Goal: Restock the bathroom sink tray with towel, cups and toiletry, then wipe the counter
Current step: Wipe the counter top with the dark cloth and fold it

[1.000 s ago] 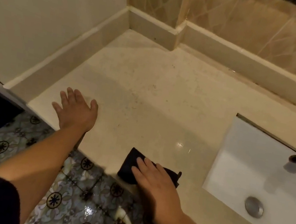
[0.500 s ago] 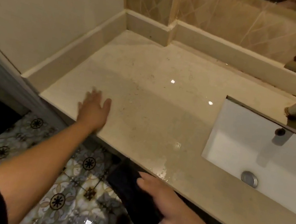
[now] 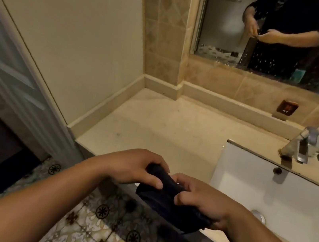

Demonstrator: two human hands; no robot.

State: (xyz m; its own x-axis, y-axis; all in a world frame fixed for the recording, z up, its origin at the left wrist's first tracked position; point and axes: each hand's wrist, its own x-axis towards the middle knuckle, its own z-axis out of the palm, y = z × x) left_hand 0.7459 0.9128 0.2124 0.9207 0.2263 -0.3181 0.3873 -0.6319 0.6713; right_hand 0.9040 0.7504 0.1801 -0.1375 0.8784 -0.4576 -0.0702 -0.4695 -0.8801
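Holding a dark cloth (image 3: 164,201) in 2 hands above the near edge of the worktop (image 3: 165,130). Left hand (image 3: 136,167): fingers curled over the cloth's far-left end, thumb underneath. Right hand (image 3: 204,201): fingers pinching the bunched middle, palm under the near-right end. White sink (image 3: 288,195) at right; faucet (image 3: 301,145) at far right. Patterned floor (image 3: 97,215) below the forearms.

Dark, perhaps navy cloth (image 3: 164,201). Cream speckled bench (image 3: 165,130). White sink (image 3: 288,195). Tan diamond-patterned wall tiles (image 3: 165,27). Floor (image 3: 96,221) in pale tiles with black rosettes. Reddish-brown wall tag (image 3: 288,108).
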